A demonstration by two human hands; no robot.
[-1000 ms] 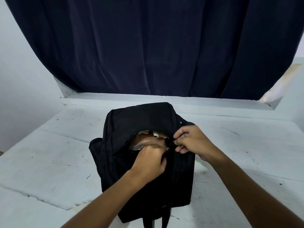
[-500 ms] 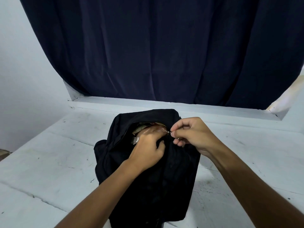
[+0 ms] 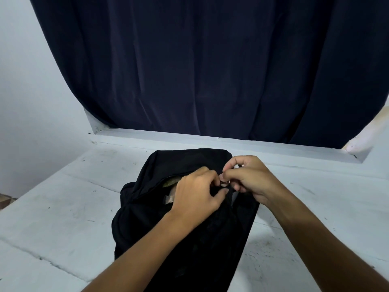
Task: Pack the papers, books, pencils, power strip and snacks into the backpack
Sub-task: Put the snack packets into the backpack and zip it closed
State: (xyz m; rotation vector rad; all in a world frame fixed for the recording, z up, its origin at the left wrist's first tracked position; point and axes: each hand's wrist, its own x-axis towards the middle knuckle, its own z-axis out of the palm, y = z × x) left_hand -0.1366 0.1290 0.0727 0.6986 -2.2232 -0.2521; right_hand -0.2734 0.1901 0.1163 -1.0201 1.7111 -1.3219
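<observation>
Behind everything hangs the dark curtain (image 3: 200, 66), filling the view from ten to two o'clock. Under it lies the pale table (image 3: 63, 207), scuffed and cracked. On the table, at six o'clock from the curtain's hem, our black backpack (image 3: 189, 239) lies with its top toward twelve. Its mouth gapes a little at about nine o'clock of our hands, and a shiny wrapper (image 3: 169, 199), probably one of the snacks, shows in the slit. No papers, books, pencils or power strip are in sight outside the bag, so we judge the packing done and the closing in hand.

Our left hand (image 3: 195, 197) is curled on the bag's fabric beside the opening. Our right hand (image 3: 248, 182) pinches the small metal zip pull (image 3: 224, 183) between thumb and forefinger, just at three o'clock of the left knuckles; the two hands touch there.

To close it well, we think the left hand should hold the cloth taut and flat ahead of the slider and press the wrapper down clear of the teeth. The right hand should draw the pull steadily along the track toward nine o'clock, not upward, and ease off if it snags.
</observation>
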